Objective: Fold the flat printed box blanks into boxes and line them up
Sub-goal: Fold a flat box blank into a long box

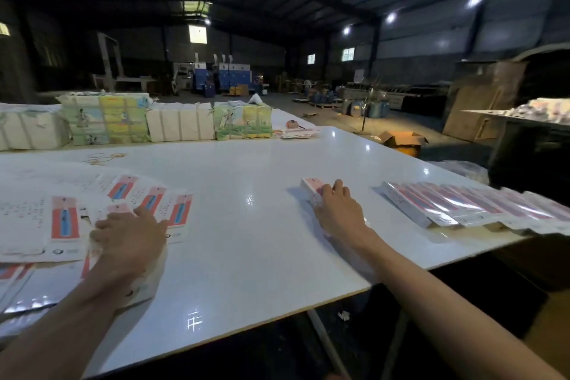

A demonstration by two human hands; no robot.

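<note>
The left hand [129,234] rests on the spread of flat blanks [64,222] at the near left of the white worktop [246,163], its fingers loosely flat. The right hand [337,213] grips a folded box [313,188] — fingers curled over it — left of the row of finished boxes [462,207].

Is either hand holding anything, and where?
The right hand grips a folded box at its near end. The left hand only rests on flat blanks.
</note>
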